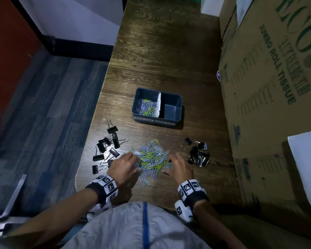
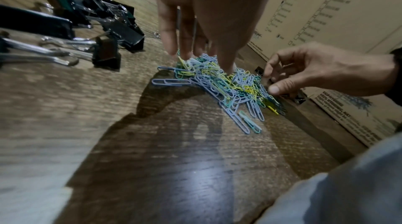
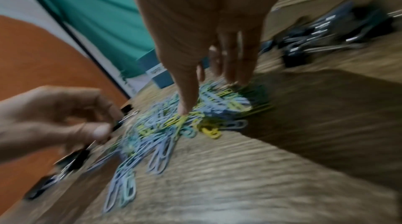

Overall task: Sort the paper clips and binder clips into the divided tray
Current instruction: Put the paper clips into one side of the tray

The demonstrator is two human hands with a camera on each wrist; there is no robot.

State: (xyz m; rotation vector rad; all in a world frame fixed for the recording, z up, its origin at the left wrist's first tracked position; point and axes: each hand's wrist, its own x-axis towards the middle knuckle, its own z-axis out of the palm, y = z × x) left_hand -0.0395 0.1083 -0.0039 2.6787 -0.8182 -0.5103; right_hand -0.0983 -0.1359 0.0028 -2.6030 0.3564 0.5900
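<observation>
A loose pile of blue, green and yellow paper clips (image 1: 152, 159) lies on the wooden table (image 1: 169, 56) in front of me. My left hand (image 1: 134, 161) reaches into the pile's left side, its fingertips (image 2: 174, 50) dipping among the clips (image 2: 217, 79). My right hand (image 1: 168, 165) sits on the pile's right side, with its fingers (image 3: 237, 76) and thumb pressing down on the clips (image 3: 165, 128). Neither hand plainly holds anything. The dark divided tray (image 1: 154, 120) stands beyond the pile; its left compartment holds paper clips (image 1: 144, 106) and its right compartment is bare. Black binder clips lie in a left group (image 1: 108, 148) and a right group (image 1: 198, 154).
Large cardboard boxes (image 1: 269, 87) wall off the table's right side, close to the right group of binder clips. The table's left edge (image 1: 90, 133) runs just beside the left group, with blue-grey floor below. A white divider card (image 1: 158, 105) splits the tray.
</observation>
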